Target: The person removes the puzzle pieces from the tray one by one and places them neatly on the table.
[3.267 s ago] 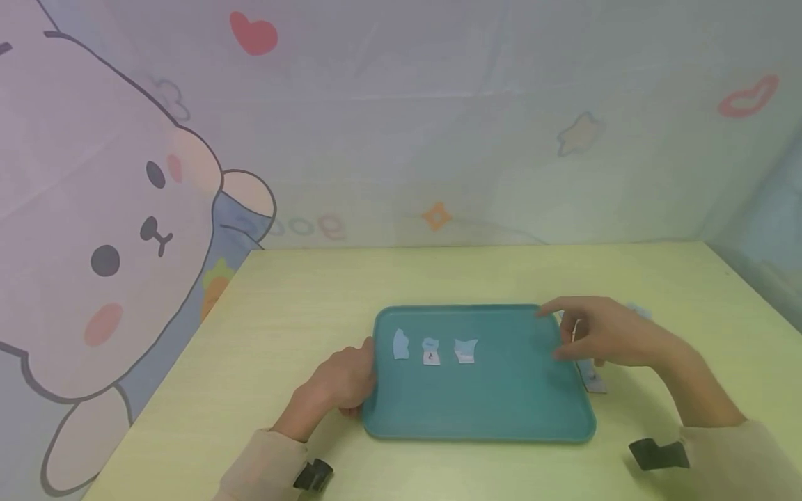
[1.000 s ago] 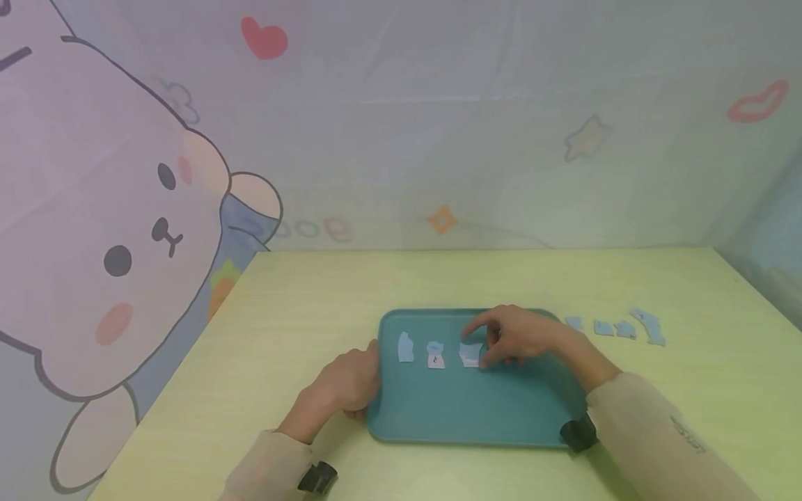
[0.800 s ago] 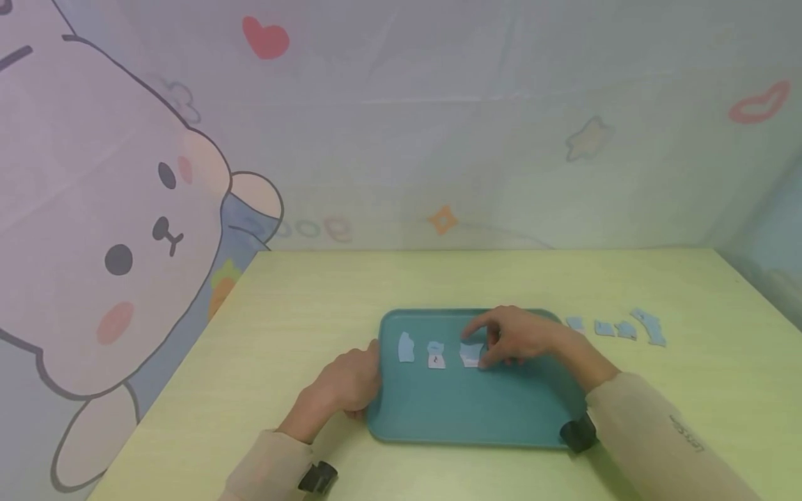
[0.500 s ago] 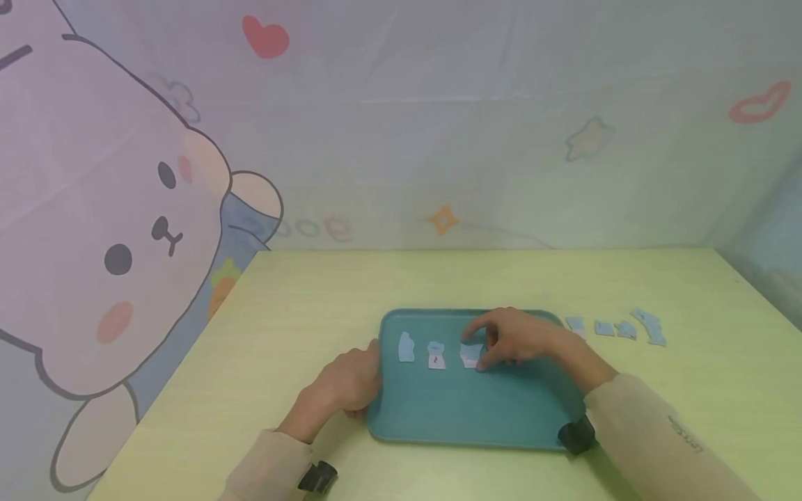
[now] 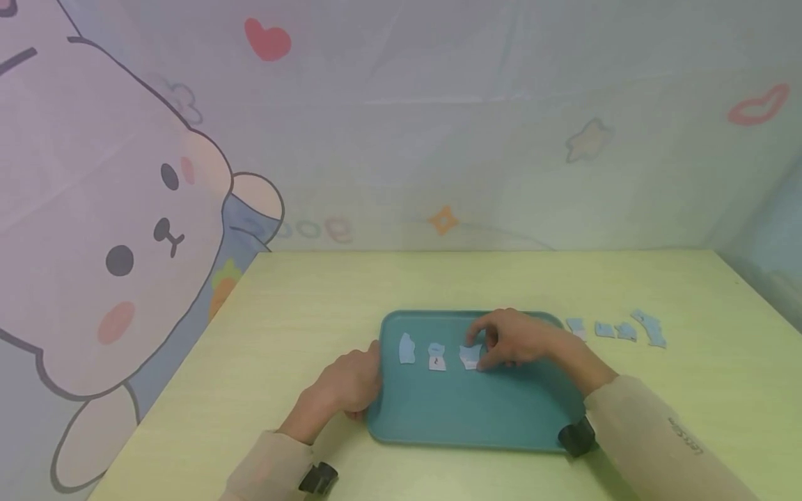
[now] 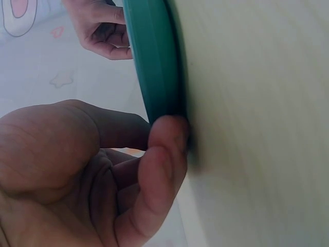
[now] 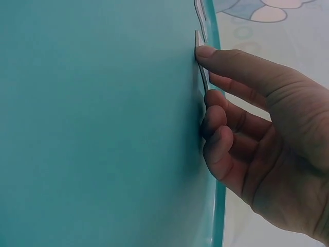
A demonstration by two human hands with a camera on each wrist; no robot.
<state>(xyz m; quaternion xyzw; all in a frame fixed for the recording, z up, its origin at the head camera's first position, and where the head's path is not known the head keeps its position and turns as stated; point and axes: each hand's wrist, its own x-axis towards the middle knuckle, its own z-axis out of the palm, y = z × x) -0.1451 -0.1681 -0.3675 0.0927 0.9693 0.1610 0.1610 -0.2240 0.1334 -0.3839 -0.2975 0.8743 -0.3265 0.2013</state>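
In the head view my left hand (image 5: 354, 376) grips the left rim of a teal tray (image 5: 470, 410); in the left wrist view its fingertips curl round the edge of the tray (image 6: 151, 62). My right hand (image 5: 516, 337) is over the tray, thumb and fingers at the edges of a light-blue and white puzzle piece (image 5: 470, 357). From the right wrist view, the thumb and fingertips pinch this thin piece (image 7: 204, 77) close over the tray. Left of it lie a two-part piece (image 5: 436, 357) with a small mark and a plain blue piece (image 5: 407, 348).
On the pale yellow table (image 5: 326, 299), right of the tray, lie several more light-blue pieces, among them a long one (image 5: 649, 328) and a small one (image 5: 604, 329). A printed cloth (image 5: 401, 125) hangs behind the table.
My right hand has moved left from the tray's right edge to the third piece. Since then its index finger and thumb have shifted slightly. The left hand keeps its grip on the rim.
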